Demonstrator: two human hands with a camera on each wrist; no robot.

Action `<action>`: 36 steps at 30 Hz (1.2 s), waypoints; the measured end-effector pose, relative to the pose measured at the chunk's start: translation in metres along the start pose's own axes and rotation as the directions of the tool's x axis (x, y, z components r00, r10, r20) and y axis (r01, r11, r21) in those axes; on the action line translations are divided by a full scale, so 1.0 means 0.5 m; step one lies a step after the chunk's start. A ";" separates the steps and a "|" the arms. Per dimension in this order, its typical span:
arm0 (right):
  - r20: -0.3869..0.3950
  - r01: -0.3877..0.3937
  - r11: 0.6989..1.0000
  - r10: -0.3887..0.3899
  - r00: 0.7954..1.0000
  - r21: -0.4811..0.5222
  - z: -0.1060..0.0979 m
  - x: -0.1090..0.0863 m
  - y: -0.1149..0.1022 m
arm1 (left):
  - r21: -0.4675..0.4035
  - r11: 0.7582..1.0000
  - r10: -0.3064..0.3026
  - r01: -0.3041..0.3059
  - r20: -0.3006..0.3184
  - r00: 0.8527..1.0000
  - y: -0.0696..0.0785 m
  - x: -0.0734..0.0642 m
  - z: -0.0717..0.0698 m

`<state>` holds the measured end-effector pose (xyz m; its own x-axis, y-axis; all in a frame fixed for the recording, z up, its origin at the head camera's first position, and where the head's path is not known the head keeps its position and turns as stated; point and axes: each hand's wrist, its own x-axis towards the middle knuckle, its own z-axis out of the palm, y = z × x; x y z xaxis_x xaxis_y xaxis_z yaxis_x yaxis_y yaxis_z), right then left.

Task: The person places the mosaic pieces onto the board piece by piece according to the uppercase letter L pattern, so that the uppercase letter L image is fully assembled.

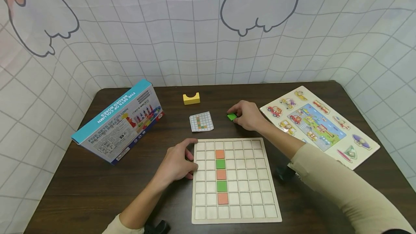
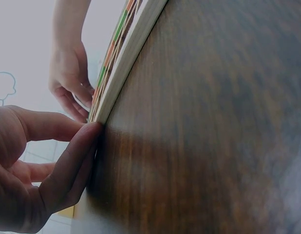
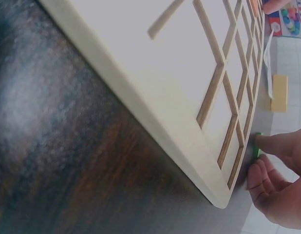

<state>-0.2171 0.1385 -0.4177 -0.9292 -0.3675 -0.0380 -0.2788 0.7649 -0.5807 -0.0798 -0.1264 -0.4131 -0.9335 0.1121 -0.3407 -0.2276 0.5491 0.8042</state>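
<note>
A pale wooden grid board lies on the dark table, with orange tiles and green tiles alternating down one column. My left hand rests at the board's left side, fingertips against its edge. In the left wrist view those fingertips meet the board's side wall. Beyond the board's far right corner, my right hand pinches a green tile between thumb and fingers. The right wrist view shows only a sliver of that tile. A small pattern card lies behind the board.
A blue and white toy box stands at the left. Toward the back is a yellow arch block. On the right, a picture puzzle board lies partly behind the right forearm. A white gridded curtain hangs behind the table.
</note>
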 end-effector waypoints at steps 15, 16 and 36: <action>0.012 0.058 0.998 -0.058 0.998 -0.023 0.002 -0.003 0.002 | 0.007 1.000 -0.001 0.001 0.004 1.000 0.001 -0.001 0.001; 0.013 0.059 0.998 -0.059 0.998 -0.026 0.002 -0.003 0.002 | 0.007 1.000 -0.001 0.001 0.004 1.000 0.001 -0.001 0.001; 0.021 0.023 1.000 -0.023 1.000 -0.021 -0.013 -0.020 -0.011 | 0.005 1.000 -0.012 0.012 0.001 1.000 0.001 0.001 0.000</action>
<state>-0.2079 0.1413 -0.4086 -0.9175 -0.3956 -0.0416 -0.3052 0.7670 -0.5644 -0.0803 -0.1263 -0.4127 -0.9305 0.1064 -0.3504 -0.2370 0.5545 0.7977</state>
